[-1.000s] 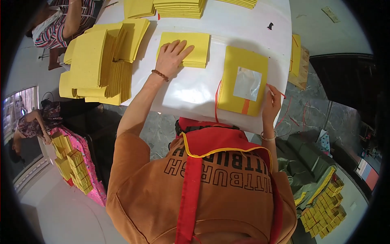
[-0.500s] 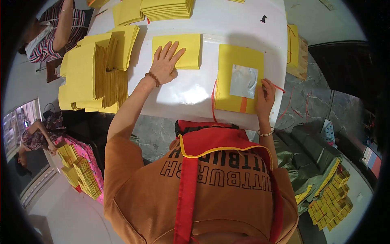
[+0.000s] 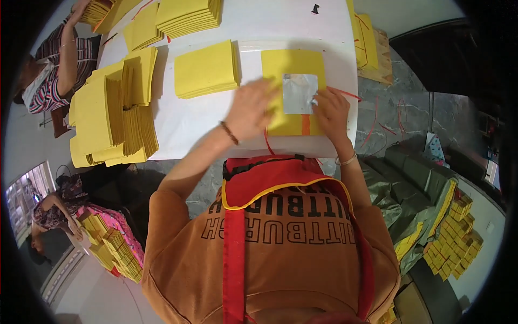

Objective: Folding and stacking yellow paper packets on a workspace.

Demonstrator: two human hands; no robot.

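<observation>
A yellow paper packet point(image 3: 278, 60) lies on the white table in front of me, with a shiny silver rectangle point(image 3: 300, 94) and an orange strip point(image 3: 305, 124) on its top. A red string point(image 3: 345, 94) shows at its right side and again at its lower left, seemingly running beneath it. My left hand point(image 3: 252, 110) is over the packet's left edge, its fingers smeared by motion. At the right edge, my right hand point(image 3: 333, 112) has curled fingers touching the packet and the silver rectangle; what they grip is hidden. Left of the packet sits a neat stack of yellow paper point(image 3: 205, 70).
Tall piles of yellow paper point(image 3: 100, 110) stand at the table's left, more stacks point(image 3: 189, 16) at the far side. A small black object point(image 3: 315, 8) lies far right. Tied bundles point(image 3: 456, 237) sit lower right. Two other people work at the left, one in striped clothing point(image 3: 51, 70).
My left hand has left the yellow paper stack and moved right to the packet. My right hand has shifted onto the packet's right edge. The whole view has moved slightly.
</observation>
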